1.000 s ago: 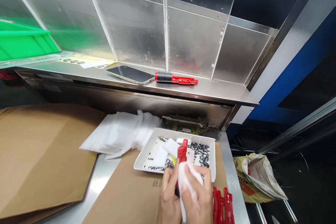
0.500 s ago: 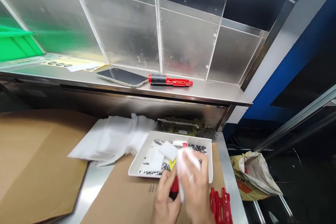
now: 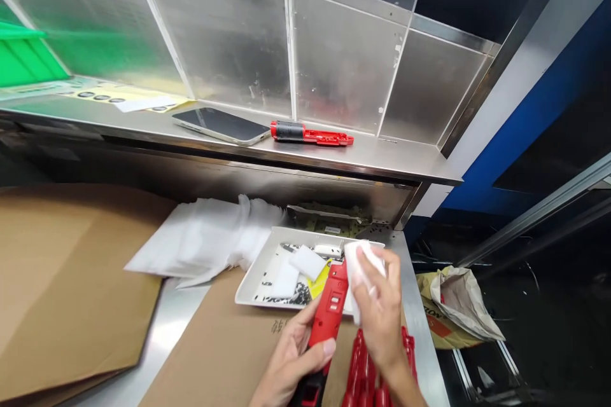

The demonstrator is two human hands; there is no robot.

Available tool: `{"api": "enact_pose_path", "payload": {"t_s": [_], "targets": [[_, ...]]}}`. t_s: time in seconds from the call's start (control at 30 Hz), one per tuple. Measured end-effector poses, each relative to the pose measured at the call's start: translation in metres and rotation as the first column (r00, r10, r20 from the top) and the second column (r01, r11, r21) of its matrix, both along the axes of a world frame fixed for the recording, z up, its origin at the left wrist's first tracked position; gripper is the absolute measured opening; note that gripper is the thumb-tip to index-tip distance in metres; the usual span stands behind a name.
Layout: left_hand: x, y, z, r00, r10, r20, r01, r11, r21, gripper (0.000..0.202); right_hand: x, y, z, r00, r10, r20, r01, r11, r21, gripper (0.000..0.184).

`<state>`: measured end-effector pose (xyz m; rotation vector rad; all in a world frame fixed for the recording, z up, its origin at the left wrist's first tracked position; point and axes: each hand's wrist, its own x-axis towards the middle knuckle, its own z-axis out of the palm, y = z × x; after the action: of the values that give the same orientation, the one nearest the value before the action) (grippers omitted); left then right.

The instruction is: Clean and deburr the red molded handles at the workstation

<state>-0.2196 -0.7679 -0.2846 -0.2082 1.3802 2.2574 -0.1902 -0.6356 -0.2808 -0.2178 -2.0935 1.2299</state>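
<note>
In my left hand (image 3: 293,356) is a red and black plastic tool housing (image 3: 328,315), its long red end pointing up and away from me. My right hand (image 3: 382,299) pinches a folded white wipe (image 3: 356,267) close beside the housing's upper end; whether the two touch I cannot tell. Behind them lies a white tray (image 3: 251,280) holding small black parts, white pads (image 3: 308,261) and a yellow piece (image 3: 321,281). Several red housing parts (image 3: 363,369) lie below my right wrist, which partly covers them.
A smartphone (image 3: 222,125) and another red-black housing (image 3: 310,133) rest on the steel shelf. White foam sheets (image 3: 205,235) are stacked left of the tray, near a large cardboard box (image 3: 71,286). A paper sack (image 3: 458,305) stands right of the table edge.
The wipe was pressed over the red housing between both hands. Now my right hand has moved right with the wipe, and the housing shows at full length in my left hand.
</note>
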Motion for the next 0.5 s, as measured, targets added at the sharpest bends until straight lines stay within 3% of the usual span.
{"api": "enact_pose_path", "payload": {"t_s": [0.1,0.23,0.33,0.5], "targets": [[0.002,-0.004,0.004,0.995,-0.027,0.092,0.021,0.997,0.069,0.066,0.002,0.000,0.002,0.999,0.028,-0.038,-0.025,0.998,0.063,0.035],[0.005,-0.002,0.016,0.978,-0.127,0.167,0.094,0.977,0.193,0.059,0.004,-0.001,0.007,0.998,-0.031,-0.062,0.032,0.999,0.022,0.035],[0.005,0.001,0.023,0.973,-0.124,0.197,0.066,0.958,0.279,0.061,0.007,-0.007,0.004,0.997,-0.012,-0.074,0.015,0.999,0.036,0.036],[0.001,-0.003,0.014,0.969,0.063,0.240,-0.072,0.997,0.028,0.052,0.008,-0.006,0.008,0.997,-0.003,-0.079,0.008,0.998,0.061,0.035]]}}
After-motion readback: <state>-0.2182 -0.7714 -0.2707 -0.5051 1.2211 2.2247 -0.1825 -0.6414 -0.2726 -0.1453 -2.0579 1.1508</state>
